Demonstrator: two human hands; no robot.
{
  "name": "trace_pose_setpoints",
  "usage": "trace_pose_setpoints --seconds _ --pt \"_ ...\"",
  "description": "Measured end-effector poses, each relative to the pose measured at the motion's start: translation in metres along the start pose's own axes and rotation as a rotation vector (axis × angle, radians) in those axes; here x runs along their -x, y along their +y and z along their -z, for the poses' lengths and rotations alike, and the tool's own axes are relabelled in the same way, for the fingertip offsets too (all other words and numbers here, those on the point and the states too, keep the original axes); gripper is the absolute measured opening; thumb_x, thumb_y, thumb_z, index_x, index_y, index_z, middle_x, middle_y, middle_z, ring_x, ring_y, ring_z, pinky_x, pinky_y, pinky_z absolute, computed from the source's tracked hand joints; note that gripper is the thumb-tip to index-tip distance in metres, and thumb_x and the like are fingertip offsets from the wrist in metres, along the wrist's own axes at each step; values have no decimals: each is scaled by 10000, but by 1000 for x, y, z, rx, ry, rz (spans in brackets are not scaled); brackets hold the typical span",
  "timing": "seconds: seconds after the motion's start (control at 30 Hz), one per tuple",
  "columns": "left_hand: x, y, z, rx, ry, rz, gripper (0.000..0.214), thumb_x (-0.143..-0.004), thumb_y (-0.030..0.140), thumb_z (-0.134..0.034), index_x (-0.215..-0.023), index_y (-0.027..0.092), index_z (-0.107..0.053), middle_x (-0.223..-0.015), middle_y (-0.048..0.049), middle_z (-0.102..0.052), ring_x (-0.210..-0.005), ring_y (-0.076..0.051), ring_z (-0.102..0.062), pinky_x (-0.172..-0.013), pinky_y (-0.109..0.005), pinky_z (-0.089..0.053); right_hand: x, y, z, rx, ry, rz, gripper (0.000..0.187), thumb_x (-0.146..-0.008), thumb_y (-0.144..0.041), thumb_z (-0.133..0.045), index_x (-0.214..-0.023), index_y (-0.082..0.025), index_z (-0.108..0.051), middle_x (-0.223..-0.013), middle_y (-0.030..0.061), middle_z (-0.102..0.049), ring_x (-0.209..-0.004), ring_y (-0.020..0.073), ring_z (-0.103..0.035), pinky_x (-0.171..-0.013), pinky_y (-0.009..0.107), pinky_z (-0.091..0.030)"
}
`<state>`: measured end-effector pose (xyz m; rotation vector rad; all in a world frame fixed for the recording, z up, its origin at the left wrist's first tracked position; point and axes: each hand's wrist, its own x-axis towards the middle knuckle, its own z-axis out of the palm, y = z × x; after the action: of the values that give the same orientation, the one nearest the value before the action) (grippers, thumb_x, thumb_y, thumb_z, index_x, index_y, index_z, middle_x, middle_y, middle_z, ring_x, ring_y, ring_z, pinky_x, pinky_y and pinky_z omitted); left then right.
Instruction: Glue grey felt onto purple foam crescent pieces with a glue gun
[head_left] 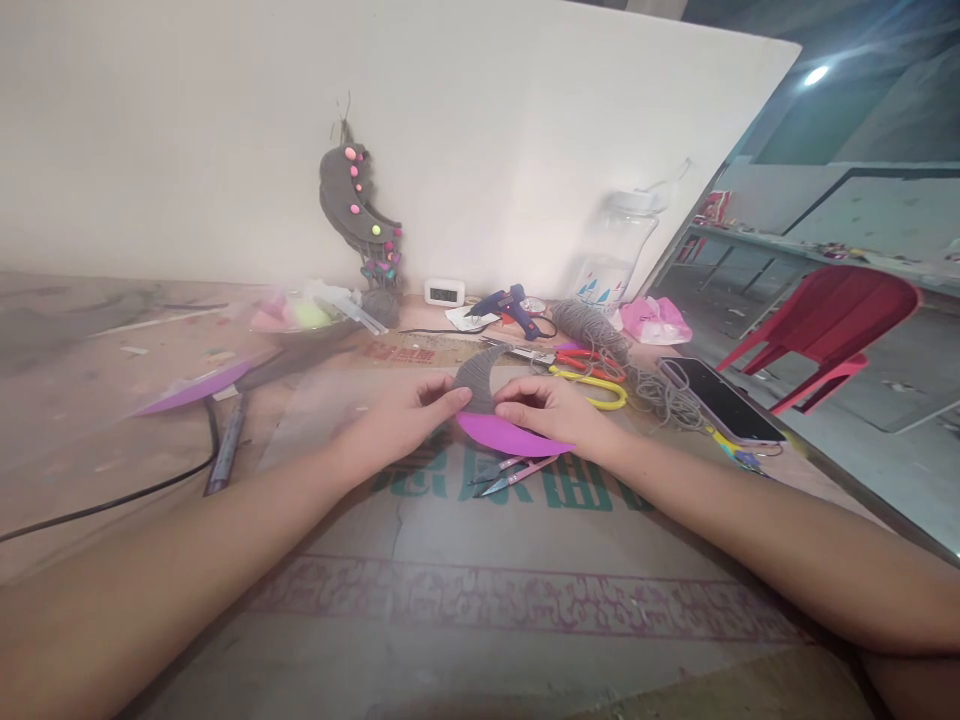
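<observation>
A crescent moon shape (477, 382) is held between my two hands in the middle of the table. Its upper part is wrapped in grey yarn, while its lower part shows bare purple (511, 436). My left hand (420, 412) pinches the wrapped part from the left side, thumb on top. From the right, my right hand (551, 408) grips the crescent where yarn meets purple, with fingers closed. Just below the purple end lie small thread snips (519, 474). Grey yarn (592, 328) lies in a loose skein beyond my right hand, trailing toward a phone.
Scissors with yellow handles (604, 390), red-handled pliers (589, 362), a blue glue gun (511, 308) and a small clock (445, 292) lie behind my hands. A bottle (616, 250) and phone (721, 402) are rightward. A decorated grey crescent (351, 200) hangs on the white board. A black cable (142, 492) runs left.
</observation>
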<state>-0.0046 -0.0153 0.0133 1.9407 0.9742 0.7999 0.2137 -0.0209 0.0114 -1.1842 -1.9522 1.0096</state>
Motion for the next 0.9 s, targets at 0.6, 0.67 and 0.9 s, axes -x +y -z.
trace_pose_setpoints --seconds 0.6,0.67,0.9 --pt "1 -2 -1 -53 -21 59 376 -821 519 -478 -809 169 -614 -724 -8 -589 -669 -148 -531 -555 -248 -404 1 -1 -3 29 12 49 275 -779 -421 -619 -843 -162 -686 -727 4 -585 -631 108 -475 -573 236 -369" --pt "1 -2 -1 -52 -19 65 371 -823 516 -484 -801 169 -615 -723 -7 -594 -663 -144 -532 -553 -244 -402 1 -1 -3 32 11 56 262 -773 -411 -627 -828 -161 -683 -723 7 -589 -638 112 -481 -577 239 -374" --pt "2 0 -1 -27 -36 31 386 -832 528 -461 -831 182 -633 -744 4 -597 -691 -143 -535 -619 -254 -412 2 -3 -3 54 15 46 232 -785 -383 -611 -773 -156 -659 -707 -1 -553 -638 108 -465 -574 239 -359"
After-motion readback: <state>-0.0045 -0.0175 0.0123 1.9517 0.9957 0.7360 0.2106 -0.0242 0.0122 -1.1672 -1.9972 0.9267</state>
